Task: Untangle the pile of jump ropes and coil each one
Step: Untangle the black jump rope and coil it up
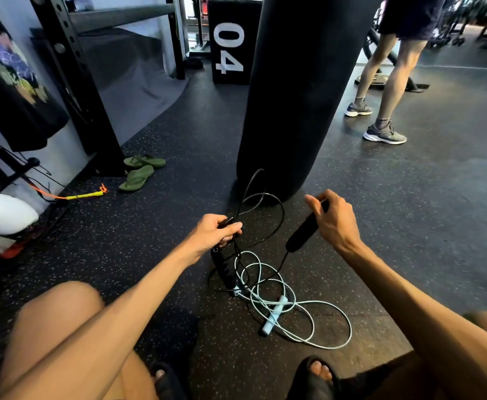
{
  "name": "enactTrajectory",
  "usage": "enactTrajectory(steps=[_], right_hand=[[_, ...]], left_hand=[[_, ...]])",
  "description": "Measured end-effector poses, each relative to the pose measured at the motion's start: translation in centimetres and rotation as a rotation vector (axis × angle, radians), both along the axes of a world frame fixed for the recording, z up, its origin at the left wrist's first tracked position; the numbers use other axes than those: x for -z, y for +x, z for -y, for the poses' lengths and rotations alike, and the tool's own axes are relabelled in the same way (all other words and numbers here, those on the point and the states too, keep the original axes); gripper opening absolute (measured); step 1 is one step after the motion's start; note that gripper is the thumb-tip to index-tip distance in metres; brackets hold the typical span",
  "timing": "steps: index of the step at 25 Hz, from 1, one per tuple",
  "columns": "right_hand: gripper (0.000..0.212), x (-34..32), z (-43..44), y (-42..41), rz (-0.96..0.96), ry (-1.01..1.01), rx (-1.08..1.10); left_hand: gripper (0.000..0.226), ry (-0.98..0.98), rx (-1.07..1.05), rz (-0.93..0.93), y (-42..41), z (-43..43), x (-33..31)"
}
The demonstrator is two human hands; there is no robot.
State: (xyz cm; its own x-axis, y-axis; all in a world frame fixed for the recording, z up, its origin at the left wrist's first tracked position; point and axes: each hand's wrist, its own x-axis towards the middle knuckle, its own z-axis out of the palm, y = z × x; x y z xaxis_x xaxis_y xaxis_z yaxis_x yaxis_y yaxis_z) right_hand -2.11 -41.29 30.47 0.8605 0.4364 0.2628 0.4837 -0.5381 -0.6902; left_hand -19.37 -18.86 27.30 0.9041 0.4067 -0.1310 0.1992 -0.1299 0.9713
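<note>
Head camera looks down on our two hands over the speckled rubber floor (115, 249). Our left hand (217, 230) pinches gathered turns of the black jump rope (282, 219), fingers curled round the cord. One black handle (223, 269) hangs just below it at 6 o'clock. Our right hand (333, 219) grips the other black handle (303, 233), which tilts with its cord end pointing down toward 7 o'clock.

Between the hands the black cord arcs up toward 12 o'clock, close to the base of the punching bag (303, 96); we cannot tell whether they touch. At 6 o'clock from the hands the light blue jump rope (350, 332) lies in loose loops on the floor, its blue handle (275, 314) among them, and black cord crosses its upper loops.

The bag closes off 12 o'clock, and our knee (60, 307) and sandalled foot (317, 370) close off 6 o'clock. Open floor runs toward 3 o'clock, with a standing person's legs (381, 90) at 1 o'clock. At 10 o'clock green flip-flops (141, 171) and a yellow-and-orange rope (83, 195) lie near the rack (72, 82).
</note>
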Motion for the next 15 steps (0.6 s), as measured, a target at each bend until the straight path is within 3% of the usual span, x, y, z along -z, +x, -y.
enactTrajectory(steps=[4, 6, 8, 9, 12, 13, 15], right_hand=[[0.019, -0.5, -0.8, -0.7, -0.062, -0.003, -0.201], [0.01, 0.9, -1.3, -0.8, -0.067, -0.177, -0.27], [0.022, 2.9, -1.4, -0.7, -0.071, -0.344, -0.255], [0.027, 3.8, -1.2, -0.5, -0.093, -0.423, -0.24], [0.035, 5.3, -0.9, -0.2, -0.152, -0.564, -0.18], [0.036, 5.1, -1.1, -0.3, -0.122, -0.511, -0.152], [0.033, 3.8, -1.9, -1.0, -0.067, -0.208, -0.127]], left_hand=[[0.028, 0.271, -0.004, -0.086, 0.3, 0.8, -0.2], [0.034, 0.197, 0.04, -0.09, 0.2, 0.9, -0.2], [0.044, 0.114, 0.055, -0.053, 0.2, 0.6, -0.4], [0.048, 0.171, 0.042, -0.047, 0.2, 0.3, -0.6], [0.038, 0.609, -0.053, -0.082, 0.1, -1.2, -1.2], [0.035, 0.705, -0.085, -0.073, 0.1, -1.6, -1.3], [0.034, 0.755, -0.105, -0.018, 0.0, -1.8, -1.9]])
